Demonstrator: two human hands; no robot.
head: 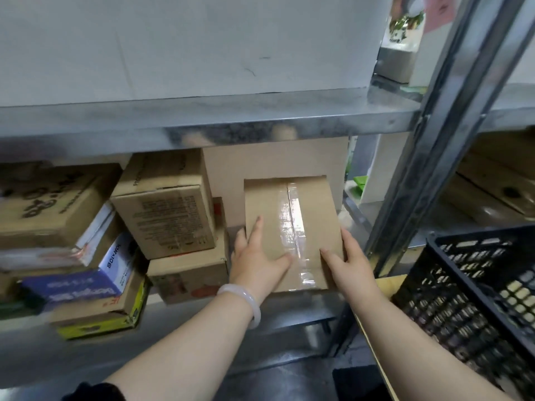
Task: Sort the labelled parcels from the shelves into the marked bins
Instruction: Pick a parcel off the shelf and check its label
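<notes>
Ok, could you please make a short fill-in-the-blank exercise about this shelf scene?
The left hand and right hand hold a cardboard box sealed with clear ____.
The pale bracelet sits on the ____ wrist.
The black crate stands to the box's ____.
Missing words: tape; left; right.
</notes>
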